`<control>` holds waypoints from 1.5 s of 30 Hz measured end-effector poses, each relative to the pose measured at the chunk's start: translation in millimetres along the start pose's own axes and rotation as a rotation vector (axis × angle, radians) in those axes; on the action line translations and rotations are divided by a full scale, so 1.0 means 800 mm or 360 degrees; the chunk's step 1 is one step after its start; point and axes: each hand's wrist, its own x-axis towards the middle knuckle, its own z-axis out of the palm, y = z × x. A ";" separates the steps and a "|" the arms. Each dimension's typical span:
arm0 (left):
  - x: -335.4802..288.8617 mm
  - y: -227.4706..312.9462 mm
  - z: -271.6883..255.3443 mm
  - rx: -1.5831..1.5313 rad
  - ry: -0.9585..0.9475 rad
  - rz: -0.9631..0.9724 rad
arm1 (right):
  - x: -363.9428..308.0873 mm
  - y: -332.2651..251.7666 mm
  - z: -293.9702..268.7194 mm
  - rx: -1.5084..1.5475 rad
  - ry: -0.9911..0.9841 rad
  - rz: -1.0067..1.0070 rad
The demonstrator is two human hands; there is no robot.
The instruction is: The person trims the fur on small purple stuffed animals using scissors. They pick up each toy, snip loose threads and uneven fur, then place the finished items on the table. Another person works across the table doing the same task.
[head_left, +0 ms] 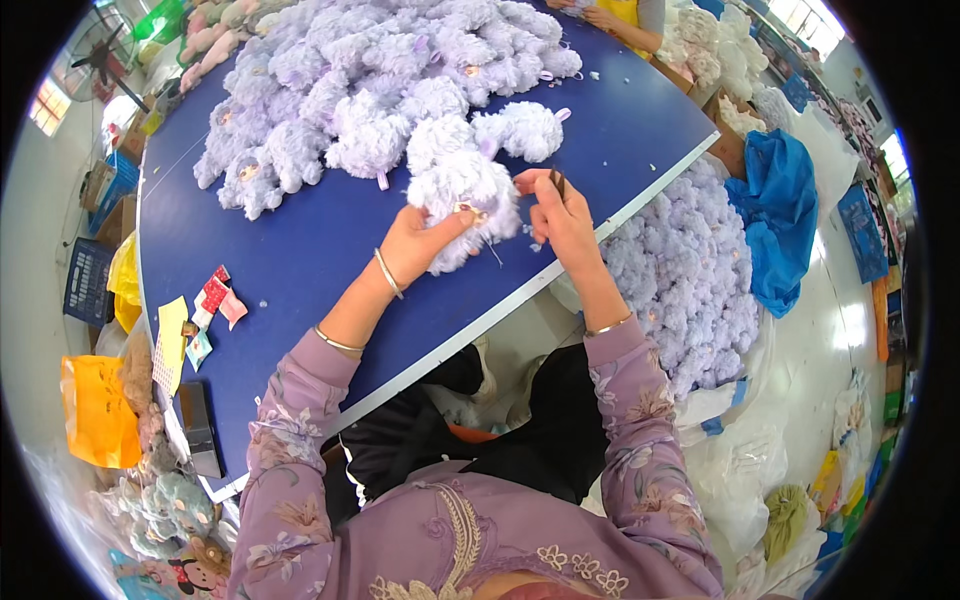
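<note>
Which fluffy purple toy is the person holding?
The one at the table's near edge, gripped by the left hand while the right hand works on it. The other purple toys lie untouched in a heap farther back.

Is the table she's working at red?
No, the table is dark blue, and the left hand holds a fluffy lilac plush toy on it.
</note>
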 end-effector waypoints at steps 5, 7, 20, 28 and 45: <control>0.007 0.009 0.033 -0.0657 -0.0151 -0.0384 | -0.008 -0.015 0.027 -0.0334 -0.0038 -0.0480; 0.005 0.003 0.042 -0.0557 -0.0222 -0.0374 | -0.007 -0.017 0.017 -0.0433 -0.0027 -0.0384; -0.004 -0.023 0.054 0.0068 -0.0455 -0.0433 | -0.029 -0.035 -0.014 -0.0551 -0.0339 -0.0081; 0.037 -0.002 0.037 0.0177 0.0143 0.0245 | -0.019 -0.043 -0.138 0.1080 -0.0098 -0.0579; 0.120 -0.026 -0.068 0.1803 0.0876 0.0805 | -0.003 -0.027 -0.047 -0.0241 0.0205 0.0043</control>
